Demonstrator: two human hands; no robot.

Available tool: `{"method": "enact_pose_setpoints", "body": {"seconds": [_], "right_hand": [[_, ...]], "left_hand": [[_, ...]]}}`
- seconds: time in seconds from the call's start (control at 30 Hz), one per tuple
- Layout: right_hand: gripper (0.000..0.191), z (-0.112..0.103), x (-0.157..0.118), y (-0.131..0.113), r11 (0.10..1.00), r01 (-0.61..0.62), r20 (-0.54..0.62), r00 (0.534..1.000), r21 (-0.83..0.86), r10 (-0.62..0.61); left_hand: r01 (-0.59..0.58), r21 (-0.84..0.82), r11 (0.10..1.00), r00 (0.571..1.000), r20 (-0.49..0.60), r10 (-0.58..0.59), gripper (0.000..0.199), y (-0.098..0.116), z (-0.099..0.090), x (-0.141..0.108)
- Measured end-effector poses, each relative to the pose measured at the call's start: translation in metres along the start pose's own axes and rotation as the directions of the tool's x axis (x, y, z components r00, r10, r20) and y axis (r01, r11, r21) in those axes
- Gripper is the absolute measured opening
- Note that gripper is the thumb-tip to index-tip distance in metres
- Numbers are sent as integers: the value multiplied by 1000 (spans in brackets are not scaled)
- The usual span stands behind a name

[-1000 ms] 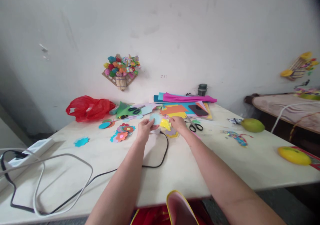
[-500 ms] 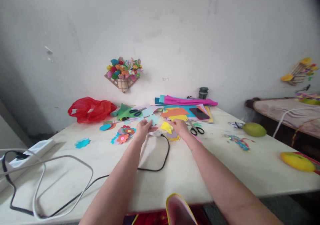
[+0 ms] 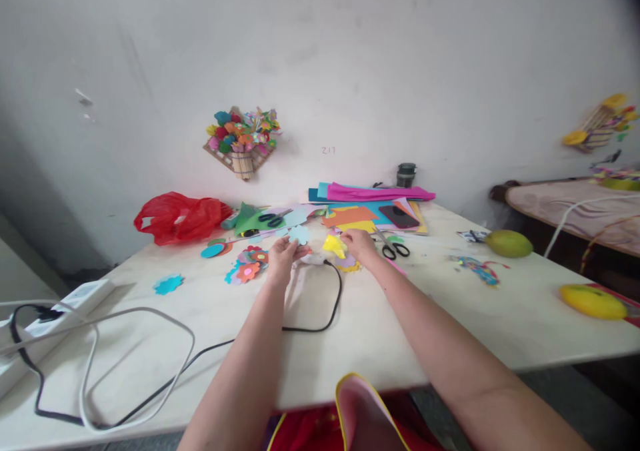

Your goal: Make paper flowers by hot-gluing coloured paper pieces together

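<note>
My left hand (image 3: 284,257) pinches a light blue scalloped paper flower (image 3: 299,235) by its lower left edge. To the right, my right hand (image 3: 359,244) has its fingers closed at the edge of a small yellow piece (image 3: 334,245), which looks crumpled or folded. Between and just below the hands lies a white device (image 3: 311,259) with a black cable. Layered paper flowers (image 3: 247,272) in orange, red and blue rest left of my left hand. A purple and yellow flower (image 3: 349,264) lies under the yellow piece.
Black-handled scissors (image 3: 396,249) lie right of my right hand; a second pair (image 3: 273,219) sits on green paper. Behind are coloured sheets (image 3: 350,217), a phone (image 3: 399,216) and a red plastic bag (image 3: 183,219). Cables and a power strip (image 3: 75,311) occupy the left; two mangoes (image 3: 509,243) lie right.
The view has shifted slightly. The light blue flower now shows more of its scalloped outline above my left hand. My right hand stays at the yellow piece.
</note>
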State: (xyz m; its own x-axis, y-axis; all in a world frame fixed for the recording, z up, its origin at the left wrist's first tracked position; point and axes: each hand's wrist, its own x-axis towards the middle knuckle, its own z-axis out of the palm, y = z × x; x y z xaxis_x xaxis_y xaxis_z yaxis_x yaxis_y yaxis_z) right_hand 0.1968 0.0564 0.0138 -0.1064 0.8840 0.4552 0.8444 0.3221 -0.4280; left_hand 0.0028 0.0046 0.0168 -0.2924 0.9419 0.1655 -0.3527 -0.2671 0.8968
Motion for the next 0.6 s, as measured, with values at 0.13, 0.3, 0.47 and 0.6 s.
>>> {"method": "enact_pose_setpoints", "body": {"seconds": [0.13, 0.3, 0.47, 0.6], "right_hand": [[29, -2, 1, -1, 998, -11, 1, 1000, 65, 11], [32, -8, 2, 0, 997, 1, -8, 1000, 77, 0], [18, -11, 2, 2, 998, -13, -8, 1000, 63, 13], [21, -15, 4, 4, 998, -27, 4, 1000, 51, 26]], "left_hand": [[-3, 98, 995, 998, 61, -3, 28, 1, 1, -3], [13, 150, 989, 999, 44, -19, 28, -1, 3, -4], [-7, 161, 987, 1000, 18, 4, 24, -1, 4, -5], [-6, 177, 984, 999, 35, 0, 25, -2, 3, -5]]}}
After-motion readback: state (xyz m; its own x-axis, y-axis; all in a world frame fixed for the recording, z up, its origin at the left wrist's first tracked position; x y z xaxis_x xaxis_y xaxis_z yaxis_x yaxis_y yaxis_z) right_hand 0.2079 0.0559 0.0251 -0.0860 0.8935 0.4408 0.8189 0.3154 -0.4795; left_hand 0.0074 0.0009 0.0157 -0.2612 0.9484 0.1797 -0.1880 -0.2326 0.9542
